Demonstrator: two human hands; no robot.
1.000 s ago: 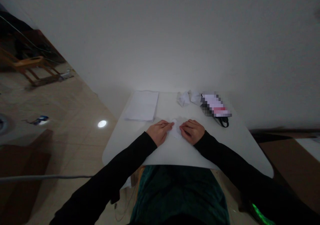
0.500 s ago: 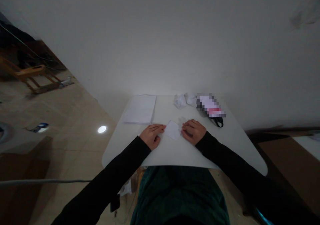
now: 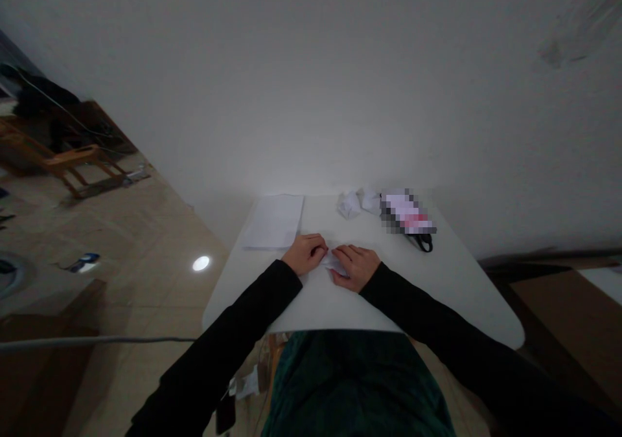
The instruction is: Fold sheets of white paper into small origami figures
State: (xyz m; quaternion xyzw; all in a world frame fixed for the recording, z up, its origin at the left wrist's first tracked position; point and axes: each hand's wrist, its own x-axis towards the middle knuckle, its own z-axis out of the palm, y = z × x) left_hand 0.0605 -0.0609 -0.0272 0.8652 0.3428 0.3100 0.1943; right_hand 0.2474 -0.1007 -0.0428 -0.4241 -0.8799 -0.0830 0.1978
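A small folded piece of white paper [image 3: 335,263] lies on the white table [image 3: 311,307] between my hands, partly covered by them. My left hand [image 3: 307,253] pinches its left side, fingers curled together. On its right side is my right hand [image 3: 357,266], with the thumb low and the fingers over the paper, closed on it. Farther back stand two folded white paper shapes [image 3: 349,204], side by side. A stack of white paper sheets [image 3: 275,222] rests at the table's back left.
Beside the folded shapes lies a blurred-out item [image 3: 408,212] with a black loop. The grey wall [image 3: 311,87] rises right behind the table. A wooden chair [image 3: 78,158] stands on the tiled floor at the left, and a grey cable [image 3: 97,340] runs across the lower left.
Both hands have come closer together onto the small paper. My right hand has moved left over it and now grips it. The view has tilted slightly upward.
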